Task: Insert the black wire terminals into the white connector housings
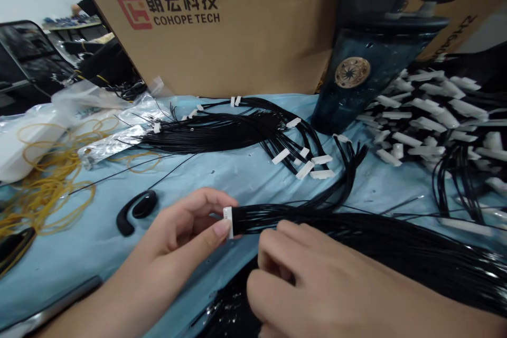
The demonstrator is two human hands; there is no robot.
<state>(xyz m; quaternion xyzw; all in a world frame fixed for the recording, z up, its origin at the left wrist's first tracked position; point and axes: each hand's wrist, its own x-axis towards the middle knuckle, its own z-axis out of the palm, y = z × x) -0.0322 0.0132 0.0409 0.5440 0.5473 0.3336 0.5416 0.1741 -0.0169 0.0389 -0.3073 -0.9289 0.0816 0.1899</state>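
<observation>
My left hand [190, 224] pinches a white connector [228, 222] between thumb and fingers. From the connector's right side runs a flat row of thin black wires [249, 216], which passes behind my right hand. My right hand [304, 274] is closed with its fingers curled, just right of the connector and in front of the wires. Whatever its fingertips hold, if anything, is hidden by the hand. Under and beside it lies a large bundle of loose black wires [396, 243], reaching to the right edge.
Behind lie wire harnesses with white connectors [209, 132]. Yellow rubber bands [59, 169] and a black earpiece [137, 211] are at left. A dark blue tumbler [352, 90] stands before a cardboard box [237, 37]. A pile of white connectors [431, 111] sits at right on blue cloth [190, 174].
</observation>
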